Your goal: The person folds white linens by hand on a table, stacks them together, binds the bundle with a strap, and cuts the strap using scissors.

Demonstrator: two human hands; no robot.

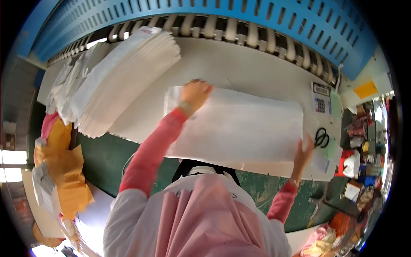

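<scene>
A wide white sheet, paper or thin cloth, lies flat on the pale table in front of me. At the sheet's upper left, my left hand is closed, its bent fingers on the far edge. The fingertips themselves are hidden. My right hand is at the sheet's right edge with thumb and fingers apart, holding nothing. Just beyond it on the table is a pair of black-handled scissors. Left of the sheet leans a thick stack of folded white sheets.
A calculator rests at the table's right end. Behind the table runs a machine with white rollers under a slotted blue cover. Clear plastic bags and orange-yellow material are at the left.
</scene>
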